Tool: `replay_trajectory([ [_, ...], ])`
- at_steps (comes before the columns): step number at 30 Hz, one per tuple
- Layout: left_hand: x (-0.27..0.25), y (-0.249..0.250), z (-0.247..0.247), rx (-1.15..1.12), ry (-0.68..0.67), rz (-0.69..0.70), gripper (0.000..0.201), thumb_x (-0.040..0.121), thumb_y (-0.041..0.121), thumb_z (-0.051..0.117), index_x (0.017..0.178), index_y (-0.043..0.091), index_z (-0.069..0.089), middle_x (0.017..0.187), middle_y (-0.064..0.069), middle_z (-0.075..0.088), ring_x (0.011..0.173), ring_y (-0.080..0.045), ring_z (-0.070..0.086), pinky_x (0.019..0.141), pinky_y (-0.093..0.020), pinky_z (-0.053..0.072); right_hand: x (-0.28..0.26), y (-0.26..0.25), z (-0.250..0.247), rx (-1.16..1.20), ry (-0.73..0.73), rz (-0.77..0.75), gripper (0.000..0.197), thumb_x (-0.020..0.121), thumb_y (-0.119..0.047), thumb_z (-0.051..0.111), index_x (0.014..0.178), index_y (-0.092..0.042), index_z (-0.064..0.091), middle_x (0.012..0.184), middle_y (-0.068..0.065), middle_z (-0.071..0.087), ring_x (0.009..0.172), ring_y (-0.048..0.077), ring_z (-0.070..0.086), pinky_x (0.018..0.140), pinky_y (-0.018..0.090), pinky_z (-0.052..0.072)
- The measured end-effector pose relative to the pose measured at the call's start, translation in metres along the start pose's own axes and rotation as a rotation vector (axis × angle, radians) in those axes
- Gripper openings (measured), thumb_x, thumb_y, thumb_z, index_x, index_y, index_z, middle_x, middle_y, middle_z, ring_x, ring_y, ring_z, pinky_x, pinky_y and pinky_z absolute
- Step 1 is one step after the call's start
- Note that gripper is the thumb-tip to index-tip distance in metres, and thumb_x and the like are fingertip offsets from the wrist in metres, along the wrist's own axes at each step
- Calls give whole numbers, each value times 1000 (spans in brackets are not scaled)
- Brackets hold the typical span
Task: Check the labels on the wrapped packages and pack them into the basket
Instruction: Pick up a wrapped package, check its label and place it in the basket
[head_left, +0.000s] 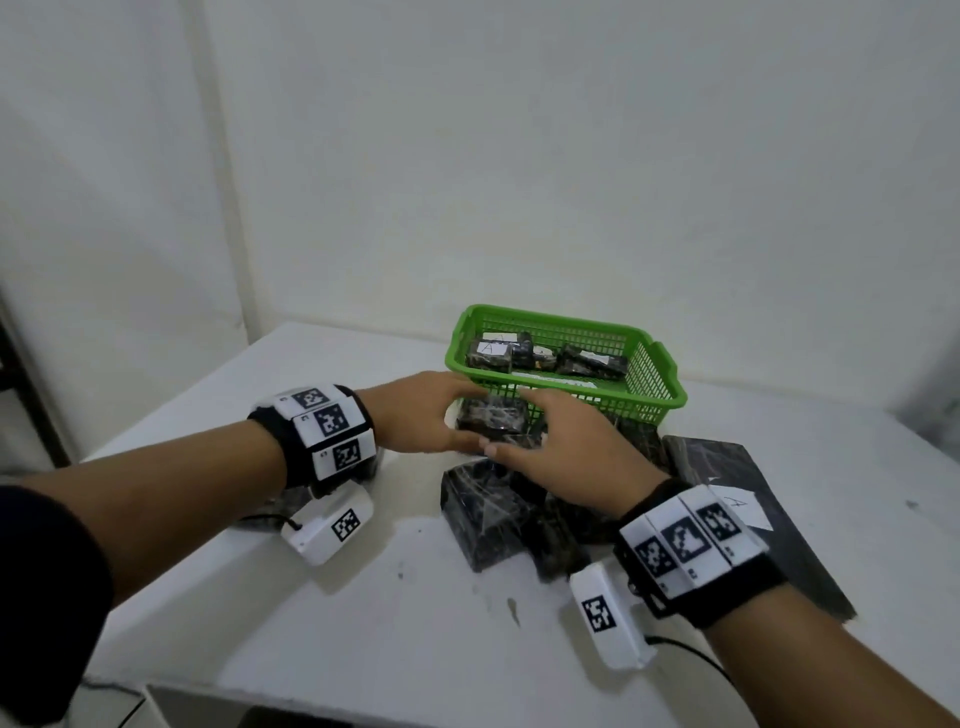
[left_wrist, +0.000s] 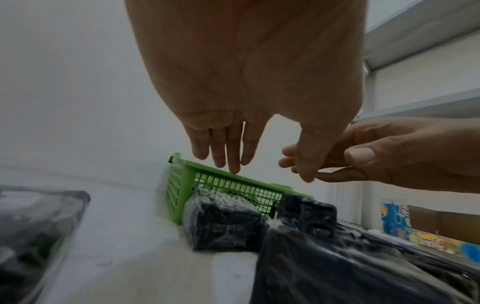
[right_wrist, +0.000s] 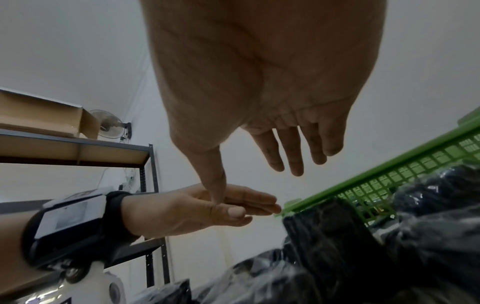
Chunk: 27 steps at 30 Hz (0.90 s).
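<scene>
The green basket (head_left: 660, 400) stands at the back of the white table with several dark wrapped packages (head_left: 592, 359) inside, one showing a white "A" label. Just in front of it lies a small dark wrapped package (head_left: 491, 418). My left hand (head_left: 431, 415) and right hand (head_left: 550, 431) hover over it from either side, fingers straight, holding nothing. In the left wrist view my left fingers (left_wrist: 228, 152) hang above the package (left_wrist: 221, 218) and the basket (left_wrist: 233, 185). In the right wrist view my right hand's (right_wrist: 293, 152) thumb touches the left hand (right_wrist: 207, 207).
More wrapped packages lie near me: a larger block (head_left: 483, 514) under my right forearm, a flat dark one with an "A" label (head_left: 737, 504) at the right, another (head_left: 270, 512) under my left wrist. Metal shelves (right_wrist: 78, 144) stand to the left.
</scene>
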<state>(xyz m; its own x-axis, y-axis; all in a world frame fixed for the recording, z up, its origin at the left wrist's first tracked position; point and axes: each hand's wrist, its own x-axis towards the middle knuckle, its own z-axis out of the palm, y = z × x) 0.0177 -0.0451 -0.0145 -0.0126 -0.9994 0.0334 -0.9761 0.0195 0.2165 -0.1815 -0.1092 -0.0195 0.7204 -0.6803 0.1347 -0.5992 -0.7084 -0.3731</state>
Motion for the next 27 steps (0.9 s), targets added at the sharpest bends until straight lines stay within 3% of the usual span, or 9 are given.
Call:
replay_trajectory([
  [3, -9, 6, 6, -27, -75, 25, 68, 92, 41, 65, 152, 20, 40, 154, -1, 44, 139, -18, 43, 114, -29, 32, -9, -4, 13, -26, -38, -30, 90, 88, -64, 68, 159, -19, 37, 160, 2, 43, 148, 20, 37, 120, 37, 35],
  [7, -15, 6, 13, -115, -165, 49, 69, 84, 27, 72, 147, 23, 46, 145, 2, 54, 132, -15, 51, 112, -31, 39, -20, -10, 23, -37, -71, -38, 78, 83, -63, 74, 147, -24, 51, 139, -2, 51, 134, 20, 45, 112, 38, 42],
  [11, -19, 7, 22, -134, -238, 58, 81, 77, 18, 80, 150, 22, 42, 145, 6, 55, 129, -11, 55, 109, -31, 44, -30, -10, 31, -105, -92, -34, 81, 80, -67, 75, 141, -18, 55, 141, -1, 39, 136, 20, 32, 113, 38, 41],
  [15, -18, 5, 33, -163, -201, 22, 87, 72, 22, 87, 148, 25, 44, 140, 8, 56, 120, -10, 59, 103, -30, 50, -34, -10, 38, -194, -126, 4, 80, 73, -75, 74, 129, -19, 64, 136, 0, 29, 134, 24, 23, 115, 37, 36],
  [19, -18, -1, 38, -208, -184, -11, 73, 69, 29, 90, 132, 27, 52, 127, 7, 63, 111, -11, 62, 97, -29, 53, -34, -8, 42, -195, -136, 9, 69, 75, -69, 73, 122, -19, 67, 134, 1, 27, 132, 26, 21, 115, 36, 33],
  [21, -20, -8, 39, -328, -167, -25, 69, 69, 27, 91, 126, 26, 53, 120, 7, 66, 107, -11, 65, 94, -29, 54, -33, -6, 38, -106, -116, 15, 63, 77, -63, 74, 121, -20, 66, 129, -1, 26, 128, 22, 21, 113, 33, 32],
  [23, -21, -13, 39, -604, -103, -31, 59, 72, 15, 89, 119, 20, 55, 111, 4, 70, 100, -12, 68, 85, -29, 57, -31, -3, 31, 33, -29, 16, 56, 80, -55, 77, 123, -21, 65, 124, -3, 28, 123, 17, 23, 109, 28, 32],
  [25, -23, -17, 34, -878, -6, -50, 49, 77, 0, 83, 117, 10, 55, 104, 0, 72, 91, -12, 69, 77, -25, 55, -28, 1, 23, 172, 79, 16, 54, 83, -48, 79, 128, -24, 62, 122, -4, 38, 121, 11, 32, 102, 23, 32],
  [27, -25, -17, 29, -1024, 77, -65, 43, 82, -4, 76, 119, 2, 55, 99, 0, 73, 88, -10, 71, 75, -22, 55, -22, 6, 20, 354, 178, 29, 59, 82, -47, 83, 132, -28, 61, 124, -11, 56, 118, 6, 51, 98, 23, 42],
])
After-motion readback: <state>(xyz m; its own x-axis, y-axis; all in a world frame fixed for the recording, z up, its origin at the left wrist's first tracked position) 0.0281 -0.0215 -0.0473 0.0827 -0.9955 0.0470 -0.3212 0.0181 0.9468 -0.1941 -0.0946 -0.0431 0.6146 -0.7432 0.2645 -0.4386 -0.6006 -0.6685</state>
